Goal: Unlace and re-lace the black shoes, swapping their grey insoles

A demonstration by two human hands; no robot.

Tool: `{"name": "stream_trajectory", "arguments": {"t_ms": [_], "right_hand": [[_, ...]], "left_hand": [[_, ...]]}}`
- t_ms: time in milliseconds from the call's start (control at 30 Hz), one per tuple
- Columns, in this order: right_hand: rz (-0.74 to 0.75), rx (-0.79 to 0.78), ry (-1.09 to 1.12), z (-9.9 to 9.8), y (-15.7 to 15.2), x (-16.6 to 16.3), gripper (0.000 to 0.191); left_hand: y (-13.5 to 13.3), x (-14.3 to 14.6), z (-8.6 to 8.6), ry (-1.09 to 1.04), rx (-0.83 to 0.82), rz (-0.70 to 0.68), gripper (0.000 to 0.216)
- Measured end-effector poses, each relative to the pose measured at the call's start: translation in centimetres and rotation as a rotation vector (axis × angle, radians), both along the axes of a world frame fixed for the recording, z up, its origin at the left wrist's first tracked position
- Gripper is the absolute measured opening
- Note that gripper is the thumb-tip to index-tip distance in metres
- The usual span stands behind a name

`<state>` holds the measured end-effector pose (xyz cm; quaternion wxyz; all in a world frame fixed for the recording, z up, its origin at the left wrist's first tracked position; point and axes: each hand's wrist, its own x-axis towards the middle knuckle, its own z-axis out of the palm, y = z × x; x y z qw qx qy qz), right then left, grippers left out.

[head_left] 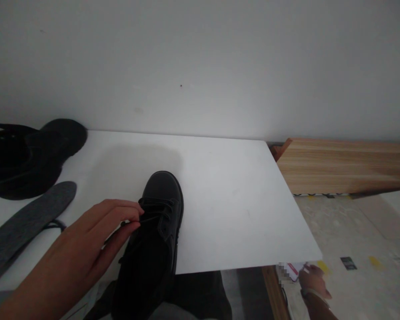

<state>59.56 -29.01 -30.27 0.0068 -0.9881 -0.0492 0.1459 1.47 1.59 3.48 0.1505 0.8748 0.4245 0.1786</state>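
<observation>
Meanwhile, a person's left hand [86,240] is pinching a black lace [146,219] between thumb and fingertips over the eyelets of a black boot [155,235], which is lying toe-away at the near edge of the white tabletop [233,195], its heel hanging off toward the person's lap. The lacing is appearing to be at an early stage: only a couple of crossings are showing near the toe, and the upper part of the boot is looking unthreaded, though the dark leather is making that hard to confirm. A second black boot [26,155] is resting at the far left corner of the tabletop, with a grey insole [26,222] lying flat just beside it and apart from the boot being laced. The right hand [315,280] is sitting low past the near right corner, below the tabletop, fingers curled around a small white and red object [291,270] that is partly blurred and cannot be identified. A wooden board [346,164] is leaning beyond the right edge. The lower left hand's wrist is being cut off by the frame.
</observation>
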Motion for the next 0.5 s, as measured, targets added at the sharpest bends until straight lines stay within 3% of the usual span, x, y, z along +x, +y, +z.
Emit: {"name": "stream_trajectory", "arguments": {"t_ms": [267, 367, 500], "right_hand": [[-0.16, -0.036, 0.004, -1.0, -6.2, -6.2, 0.046], [-0.16, -0.035, 0.023, -1.3, -6.4, -6.7, 0.042], [-0.149, -0.042, 0.016, -1.4, -4.4, -5.1, 0.039]], "left_hand": [[0.4, 0.6, 0.8, 0.009, 0.078, -0.106, 0.014], [0.5, 0.5, 0.8, -0.004, 0.092, -0.153, 0.009], [0.1, 0.5, 0.8, -0.027, 0.059, -0.127, 0.01]]}}
